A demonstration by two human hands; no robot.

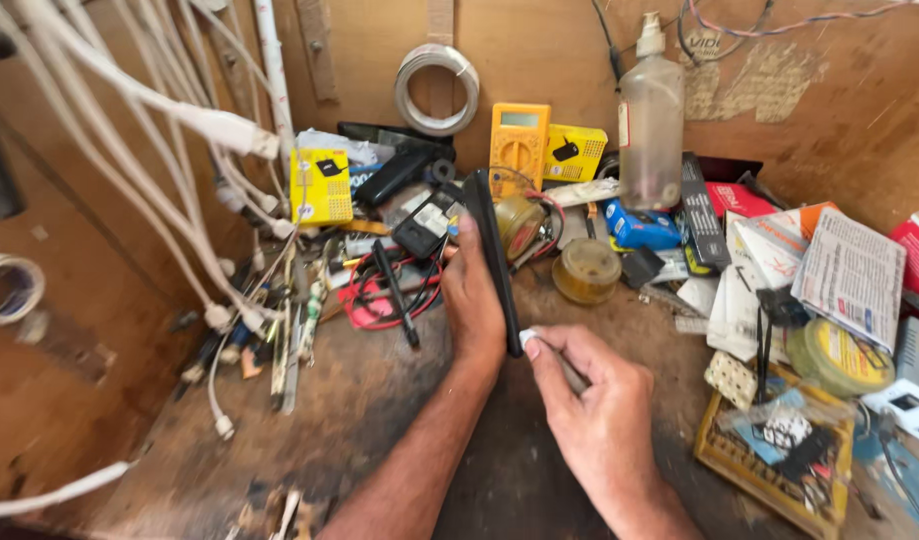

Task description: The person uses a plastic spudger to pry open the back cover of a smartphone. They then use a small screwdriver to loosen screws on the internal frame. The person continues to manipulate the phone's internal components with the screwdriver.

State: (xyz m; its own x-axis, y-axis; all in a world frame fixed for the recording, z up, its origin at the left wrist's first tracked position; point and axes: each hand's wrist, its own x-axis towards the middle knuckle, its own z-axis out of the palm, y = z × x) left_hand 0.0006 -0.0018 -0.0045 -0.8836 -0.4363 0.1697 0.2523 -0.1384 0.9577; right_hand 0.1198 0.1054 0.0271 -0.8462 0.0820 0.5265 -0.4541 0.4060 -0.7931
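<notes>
A: While the left hand point(471, 300) wraps its fingers around the slim black slab-shaped phone point(491, 255), held on edge just above the worn brown wooden surface point(379, 420), where does the right hand point(594, 410) sit?

B: Just right of the phone's lower end, fingers pinched shut on a small pale-tipped tool point(531, 338) whose tip touches the phone's edge.

A: And the surroundings, taken from the phone?

B: Behind it stands a yellow box-shaped multimeter point(519, 140); to its right, a round amber-lidded tin point(586, 268) and a clear plastic pump bottle point(650, 125); to its left, a tangle of red and black leads point(389, 295).

A: How would the phone likely handle?

B: Probably light, stiff and smooth-sided, so slippery, with a face that may crack. Gripping along the long edges, as the left hand does, seems soundest.
</notes>
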